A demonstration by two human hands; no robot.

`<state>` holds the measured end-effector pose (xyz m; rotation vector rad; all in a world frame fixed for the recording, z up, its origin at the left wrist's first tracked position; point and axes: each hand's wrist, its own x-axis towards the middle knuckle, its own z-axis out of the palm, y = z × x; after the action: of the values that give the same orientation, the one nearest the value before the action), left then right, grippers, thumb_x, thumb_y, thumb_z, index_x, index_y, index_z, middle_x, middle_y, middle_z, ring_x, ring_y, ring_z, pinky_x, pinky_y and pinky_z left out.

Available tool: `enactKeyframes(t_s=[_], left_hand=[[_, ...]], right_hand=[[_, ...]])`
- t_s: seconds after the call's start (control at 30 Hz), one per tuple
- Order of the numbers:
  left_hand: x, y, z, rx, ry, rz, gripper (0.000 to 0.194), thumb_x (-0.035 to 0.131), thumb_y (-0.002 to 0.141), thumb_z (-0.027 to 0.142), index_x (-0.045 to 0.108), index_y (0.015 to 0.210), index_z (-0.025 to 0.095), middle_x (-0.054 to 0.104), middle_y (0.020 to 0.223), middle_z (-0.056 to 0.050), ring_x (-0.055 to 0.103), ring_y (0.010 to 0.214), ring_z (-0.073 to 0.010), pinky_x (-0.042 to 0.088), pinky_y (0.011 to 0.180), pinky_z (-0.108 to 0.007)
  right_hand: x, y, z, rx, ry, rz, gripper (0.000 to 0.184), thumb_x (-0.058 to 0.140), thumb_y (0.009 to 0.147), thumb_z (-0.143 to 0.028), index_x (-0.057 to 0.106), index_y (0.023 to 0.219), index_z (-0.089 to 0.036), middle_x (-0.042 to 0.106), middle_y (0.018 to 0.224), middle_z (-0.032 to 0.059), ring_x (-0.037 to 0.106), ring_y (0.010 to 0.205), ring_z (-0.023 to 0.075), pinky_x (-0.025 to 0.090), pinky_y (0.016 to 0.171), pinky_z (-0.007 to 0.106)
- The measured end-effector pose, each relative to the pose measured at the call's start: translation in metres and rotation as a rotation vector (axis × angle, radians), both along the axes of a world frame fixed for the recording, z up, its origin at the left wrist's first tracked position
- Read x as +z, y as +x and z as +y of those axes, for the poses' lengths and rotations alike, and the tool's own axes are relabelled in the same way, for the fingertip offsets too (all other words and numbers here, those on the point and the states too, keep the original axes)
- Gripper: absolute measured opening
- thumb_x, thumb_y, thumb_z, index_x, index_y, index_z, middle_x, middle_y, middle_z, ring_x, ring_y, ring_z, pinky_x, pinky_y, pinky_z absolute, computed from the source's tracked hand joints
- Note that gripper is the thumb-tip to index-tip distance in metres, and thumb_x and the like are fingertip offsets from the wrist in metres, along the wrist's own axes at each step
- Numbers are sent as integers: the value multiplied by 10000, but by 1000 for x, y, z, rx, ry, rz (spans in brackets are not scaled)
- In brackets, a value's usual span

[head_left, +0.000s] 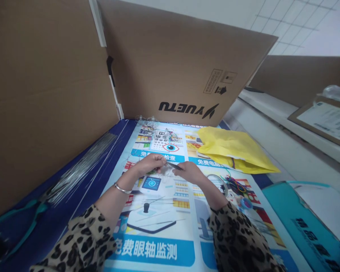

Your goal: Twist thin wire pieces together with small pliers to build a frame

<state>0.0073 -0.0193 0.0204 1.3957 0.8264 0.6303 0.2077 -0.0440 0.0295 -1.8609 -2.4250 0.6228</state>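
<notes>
My right hand (190,172) is closed around a slim, dark, pointed tool (175,166), which looks like tweezers. Its tip points left and reaches the fingers of my left hand (152,163). That hand is closed in a pinch, and whatever lies between its fingertips is too small to make out. Both hands are above a printed poster sheet (158,230) with blue and white panels. Thin clear strands and small bits (170,136) lie on the sheet beyond my hands.
At left lie a bundle of thin silvery wires (83,166) and teal-handled pliers (36,209). Cardboard panels (181,64) stand behind and to the left. A yellow bag (235,147), coloured cords (238,184) and a teal box (306,223) are on the right.
</notes>
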Motion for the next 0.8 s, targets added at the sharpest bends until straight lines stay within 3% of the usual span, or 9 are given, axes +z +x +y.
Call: enactKeyframes(t_s=[0.3,0.53,0.8], left_hand=[[-3,-1,2,22,-8,17,185,569,673,321,528,660,141,490,470,36,455,412,-68,310,437,-186],[-3,0,2,36,7,26,187,572,658,318,500,648,146,464,498,51,457,406,-60,321,439,-182],[-3,1,0,38,72,24,128,527,680,272,482,662,153,468,523,56,486,426,-58,351,464,-177]], right_hand=[[4,-4,-3,1,-2,-70,370,400,785,-486,613,713,-193,591,657,5,517,634,114,239,492,200],[9,-11,-9,-24,79,-232,371,356,815,-488,606,791,-214,631,781,29,557,734,150,253,504,212],[11,-16,-12,-43,86,-326,356,335,833,-458,601,897,-229,640,873,54,571,820,183,341,602,237]])
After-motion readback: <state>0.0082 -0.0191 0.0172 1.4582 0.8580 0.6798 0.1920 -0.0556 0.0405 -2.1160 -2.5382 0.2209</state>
